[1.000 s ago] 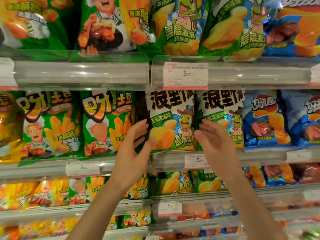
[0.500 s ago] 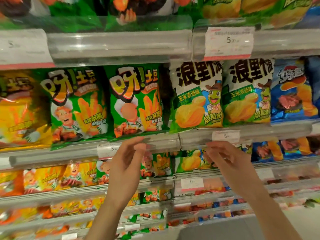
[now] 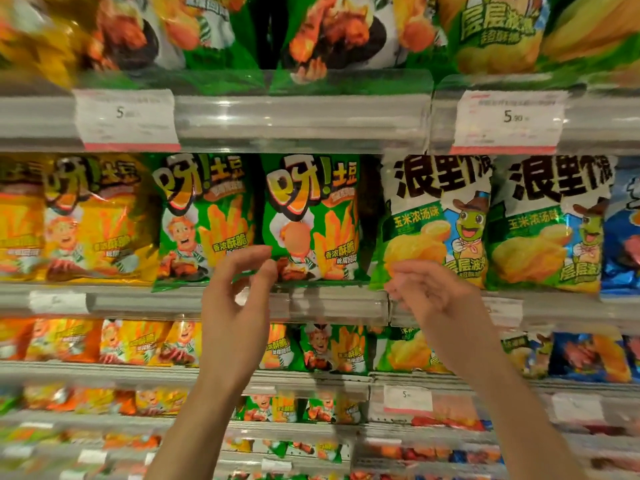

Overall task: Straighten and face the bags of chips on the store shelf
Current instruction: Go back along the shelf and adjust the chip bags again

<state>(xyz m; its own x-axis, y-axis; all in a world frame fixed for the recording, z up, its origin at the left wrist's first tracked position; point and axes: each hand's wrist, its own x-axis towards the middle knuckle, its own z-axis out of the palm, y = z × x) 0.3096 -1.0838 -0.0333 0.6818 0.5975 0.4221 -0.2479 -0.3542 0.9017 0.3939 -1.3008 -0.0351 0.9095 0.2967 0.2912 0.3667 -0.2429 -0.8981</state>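
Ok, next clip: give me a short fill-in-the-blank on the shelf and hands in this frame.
1. The left hand is raised in front of a ____ bag of fries.
2. The frog bag near the right hand shows a cartoon frog wearing a ____.
3. The price tag at upper right starts with the digit ____.
4. Left of the green fries bags stand ____ bags.

Missing: green; hat; 5; yellow

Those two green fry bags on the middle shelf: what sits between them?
Nothing: in the head view, the left fry bag and right fry bag stand side by side, edges nearly touching.
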